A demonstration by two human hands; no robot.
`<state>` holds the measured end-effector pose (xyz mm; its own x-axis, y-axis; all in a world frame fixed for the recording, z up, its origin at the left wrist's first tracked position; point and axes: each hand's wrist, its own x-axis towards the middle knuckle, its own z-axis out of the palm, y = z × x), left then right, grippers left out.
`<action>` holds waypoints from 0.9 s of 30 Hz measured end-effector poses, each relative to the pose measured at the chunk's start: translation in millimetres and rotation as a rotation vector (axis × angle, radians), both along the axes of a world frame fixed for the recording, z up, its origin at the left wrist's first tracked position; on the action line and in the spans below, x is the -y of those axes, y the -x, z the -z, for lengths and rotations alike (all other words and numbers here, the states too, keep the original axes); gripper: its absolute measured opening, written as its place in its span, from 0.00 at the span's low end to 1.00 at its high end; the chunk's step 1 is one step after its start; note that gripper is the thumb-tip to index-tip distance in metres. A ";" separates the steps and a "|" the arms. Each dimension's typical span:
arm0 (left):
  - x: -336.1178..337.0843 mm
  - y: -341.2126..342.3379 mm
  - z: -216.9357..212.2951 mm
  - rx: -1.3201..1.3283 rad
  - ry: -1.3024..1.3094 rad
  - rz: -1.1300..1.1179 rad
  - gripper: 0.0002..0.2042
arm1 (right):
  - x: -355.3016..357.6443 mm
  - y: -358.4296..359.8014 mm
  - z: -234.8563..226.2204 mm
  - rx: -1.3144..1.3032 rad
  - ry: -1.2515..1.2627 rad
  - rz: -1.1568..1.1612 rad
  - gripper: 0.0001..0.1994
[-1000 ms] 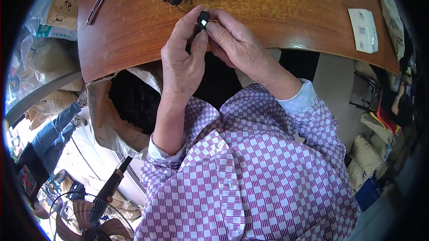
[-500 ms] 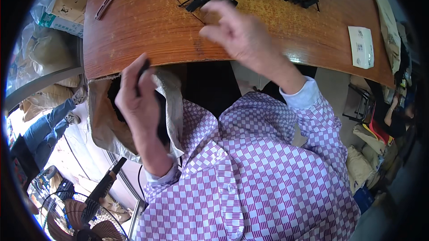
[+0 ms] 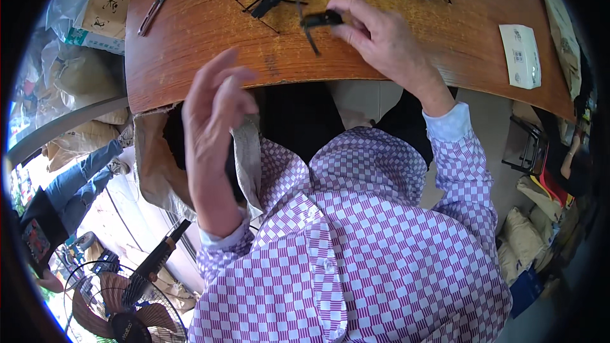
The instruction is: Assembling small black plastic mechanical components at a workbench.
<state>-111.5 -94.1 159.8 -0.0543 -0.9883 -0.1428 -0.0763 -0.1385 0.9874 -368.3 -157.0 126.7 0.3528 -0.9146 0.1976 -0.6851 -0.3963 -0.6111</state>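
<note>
Pinching black clip (image 3: 323, 19) in right hand (image 3: 381, 38) fingertips | left hand (image 3: 213, 108) open, empty, well apart

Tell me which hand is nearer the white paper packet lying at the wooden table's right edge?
The right hand. It is over the table, holding a small black plastic part, left of the white paper packet. The left hand is raised off the table's near edge, farther left.

right hand (image 3: 381, 41) now holding black clip (image 3: 322, 19)
</note>
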 end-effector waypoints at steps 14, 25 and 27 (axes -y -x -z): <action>30.4 66.5 41.1 -0.848 -0.576 0.629 0.18 | -48.0 21.8 16.2 0.234 0.264 -0.207 0.20; 19.3 84.7 23.4 -0.115 -0.057 0.335 0.17 | -66.6 -1.6 0.3 0.519 -0.349 0.030 0.10; 19.9 85.3 24.9 -0.062 -0.039 0.312 0.16 | -65.2 -8.7 0.4 0.529 -0.394 0.025 0.09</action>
<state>-196.8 -114.1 134.9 -0.3639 -0.9164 -0.1667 -0.0604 -0.1554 0.9860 -359.6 -91.8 126.3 0.2777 -0.9606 -0.0130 -0.2586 -0.0618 -0.9640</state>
